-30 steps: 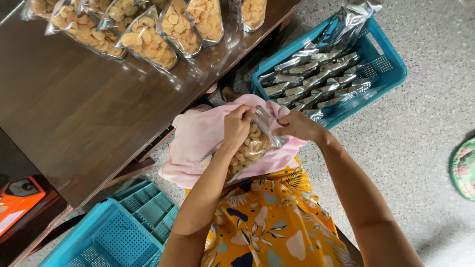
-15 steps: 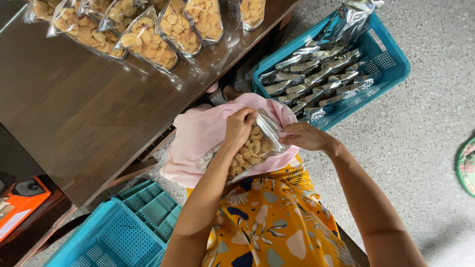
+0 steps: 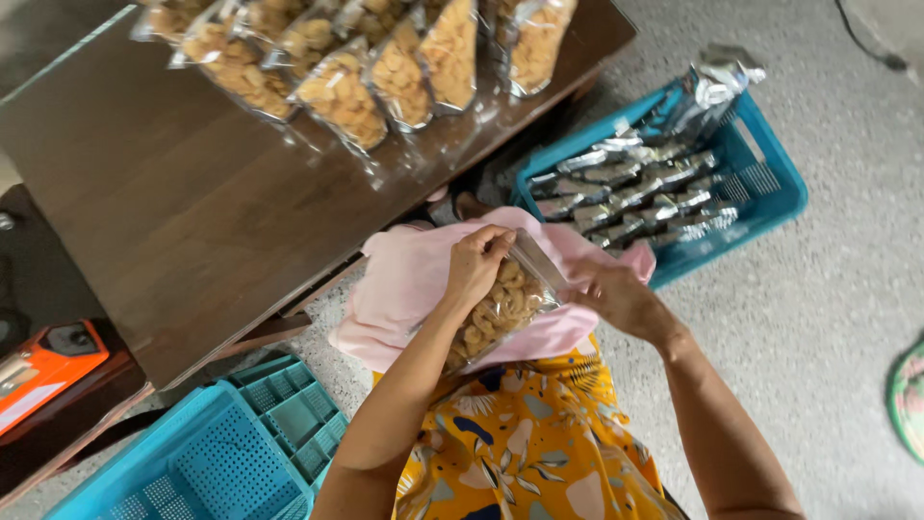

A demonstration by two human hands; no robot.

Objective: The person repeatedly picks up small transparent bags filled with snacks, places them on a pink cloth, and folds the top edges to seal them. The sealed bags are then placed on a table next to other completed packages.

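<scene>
A dark wooden table (image 3: 173,231) fills the upper left of the head view, its near edge running on a slant from lower left up to the right, and a row of filled clear snack bags (image 3: 346,58) lies along its far side, leaving the broad middle of the top bare. To the right, on the grey speckled floor (image 3: 818,318), a blue plastic crate (image 3: 770,188) holds rows of flat silver pouches (image 3: 635,188); a second, lighter blue crate (image 3: 202,453) sits at lower left beside an orange device (image 3: 43,371). Between table edge and right-hand crate the room is narrow, while the floor to the right lies open. The person sits there in a yellow patterned garment (image 3: 525,453), a pink cloth (image 3: 409,284) spread over the lap just beside the table edge. On that cloth rests the clear bag of biscuits (image 3: 500,308), its long axis slanted from lower left to upper right, the mouth pointing up and right toward the silver pouches. The left hand (image 3: 476,265) is closed over the bag's upper edge from above, fingers curled down onto it — the right hand (image 3: 616,294) pinches the same top edge at its right-hand corner, thumb and fingers pressed together on the plastic. Both forearms converge on the bag from below.
</scene>
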